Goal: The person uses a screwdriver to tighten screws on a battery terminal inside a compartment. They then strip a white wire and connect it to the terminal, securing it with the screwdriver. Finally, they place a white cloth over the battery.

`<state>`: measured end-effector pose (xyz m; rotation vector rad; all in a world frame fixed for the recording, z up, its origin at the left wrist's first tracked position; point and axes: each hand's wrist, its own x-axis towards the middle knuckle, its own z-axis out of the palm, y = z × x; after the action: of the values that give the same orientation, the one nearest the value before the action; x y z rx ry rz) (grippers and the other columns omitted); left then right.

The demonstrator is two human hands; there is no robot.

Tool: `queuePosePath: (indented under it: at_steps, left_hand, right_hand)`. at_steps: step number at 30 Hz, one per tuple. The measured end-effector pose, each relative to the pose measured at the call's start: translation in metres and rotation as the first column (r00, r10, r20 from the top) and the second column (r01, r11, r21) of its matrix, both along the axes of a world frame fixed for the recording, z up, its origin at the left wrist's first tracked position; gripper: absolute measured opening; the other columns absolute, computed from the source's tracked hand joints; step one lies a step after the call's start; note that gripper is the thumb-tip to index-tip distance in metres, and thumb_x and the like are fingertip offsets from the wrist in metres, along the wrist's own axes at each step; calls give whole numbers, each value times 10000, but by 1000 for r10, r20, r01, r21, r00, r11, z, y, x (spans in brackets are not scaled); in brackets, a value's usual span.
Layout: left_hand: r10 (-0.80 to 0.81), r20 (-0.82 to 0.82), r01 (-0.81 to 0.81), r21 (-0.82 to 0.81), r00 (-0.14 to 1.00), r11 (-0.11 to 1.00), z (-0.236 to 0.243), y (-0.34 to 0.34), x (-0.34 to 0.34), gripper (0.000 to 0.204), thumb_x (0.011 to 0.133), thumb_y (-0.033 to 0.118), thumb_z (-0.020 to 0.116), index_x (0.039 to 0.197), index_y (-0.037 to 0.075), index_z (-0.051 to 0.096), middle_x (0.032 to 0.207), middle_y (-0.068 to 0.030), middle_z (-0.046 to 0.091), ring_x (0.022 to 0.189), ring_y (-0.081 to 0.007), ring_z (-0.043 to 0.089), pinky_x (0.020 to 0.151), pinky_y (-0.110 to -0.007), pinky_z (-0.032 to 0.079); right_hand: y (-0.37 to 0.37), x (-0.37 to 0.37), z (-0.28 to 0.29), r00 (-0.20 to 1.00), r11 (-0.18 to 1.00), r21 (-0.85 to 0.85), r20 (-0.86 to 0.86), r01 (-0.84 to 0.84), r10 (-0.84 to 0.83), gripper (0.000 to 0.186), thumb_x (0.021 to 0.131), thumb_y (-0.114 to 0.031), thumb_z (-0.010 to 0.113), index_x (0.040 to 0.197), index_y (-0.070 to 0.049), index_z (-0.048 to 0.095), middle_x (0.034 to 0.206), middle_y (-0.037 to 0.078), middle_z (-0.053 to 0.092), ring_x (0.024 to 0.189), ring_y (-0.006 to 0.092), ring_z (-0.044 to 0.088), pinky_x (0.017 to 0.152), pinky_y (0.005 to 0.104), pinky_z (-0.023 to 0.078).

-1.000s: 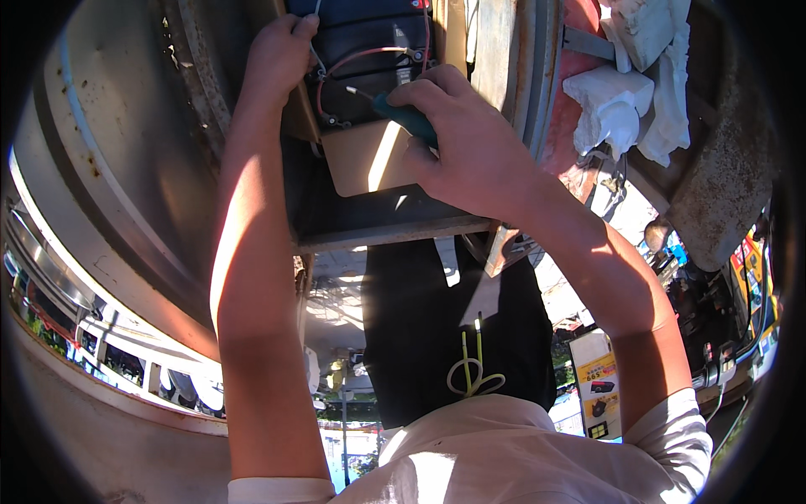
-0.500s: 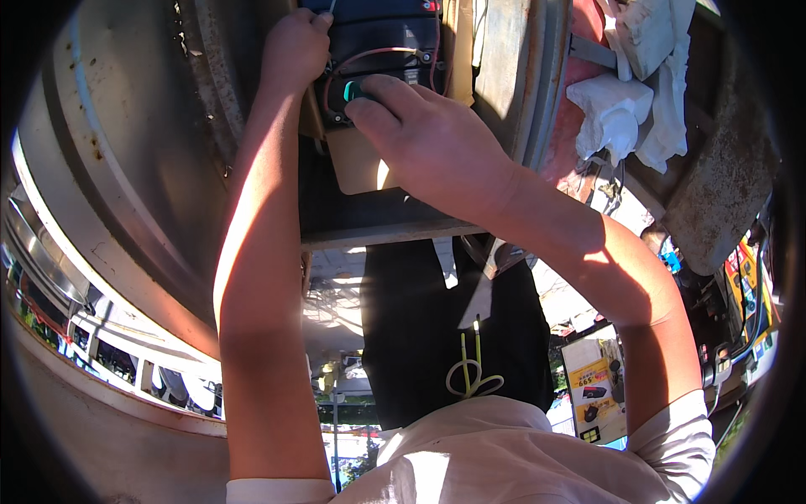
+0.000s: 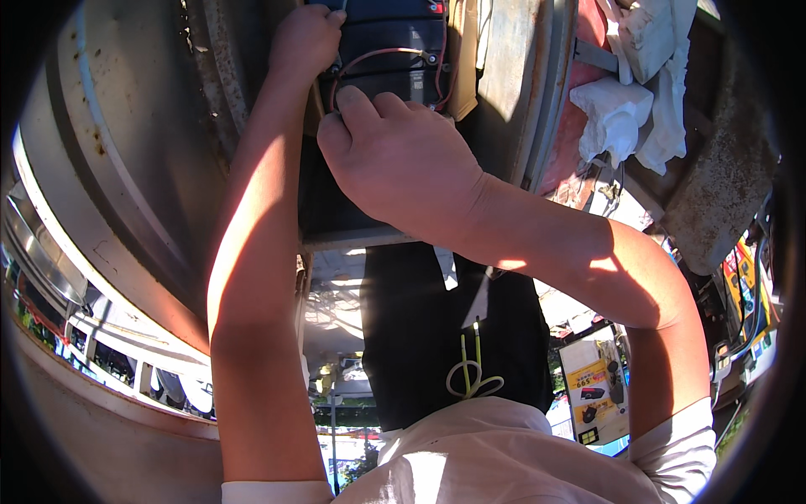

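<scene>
Dark battery blocks [image 3: 382,38] sit in a row in a compartment at the top of the head view. A pinkish-red wire [image 3: 378,55] arcs across them between terminals. At their left edge is my left hand [image 3: 306,40], its fingers curled closed; what they hold, if anything, cannot be made out. My right hand [image 3: 403,160] lies over the near end of the blocks, palm down, thumb and fingers bent together. A green-and-black handle showed in its grip a moment ago; the hand's back hides it now.
A strip of tan cardboard [image 3: 464,59] stands along the blocks' right side. Metal panels [image 3: 134,143] rise at the left, and a metal rim [image 3: 537,92] runs along the right. Broken white foam [image 3: 617,118] lies farther right. The compartment's front edge [image 3: 340,239] crosses before my legs.
My right hand has shifted nearer and slightly left, rolling so that its back covers the green-and-black handle and the tan flap. My left hand has moved slightly right.
</scene>
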<state>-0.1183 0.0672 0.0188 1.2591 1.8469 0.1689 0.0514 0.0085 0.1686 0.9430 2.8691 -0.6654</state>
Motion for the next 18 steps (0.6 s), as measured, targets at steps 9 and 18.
queuePosePath:
  at_steps: [9, 18]
  left_hand:
    - [426, 295, -413, -108, 856, 904, 26, -2, -7, 298, 967, 293, 548, 931, 24, 671, 647, -32, 619, 554, -164, 587, 542, -340, 450]
    - [804, 532, -773, -616, -265, 153, 76, -132, 53, 182, 969, 207, 565, 987, 34, 616, 709, 0, 502, 613, -103, 445, 574, -293, 398]
  right_hand:
    - [37, -44, 10, 978, 963, -244, 141, -114, 151, 321, 720, -134, 721, 980, 12, 602, 964, 181, 638, 800, 193, 668, 556, 289, 542]
    - [56, -34, 10, 963, 970, -120, 140, -213, 229, 356, 761, -152, 693, 1083, -57, 575, 1002, 120, 597, 851, 262, 687, 646, 343, 575]
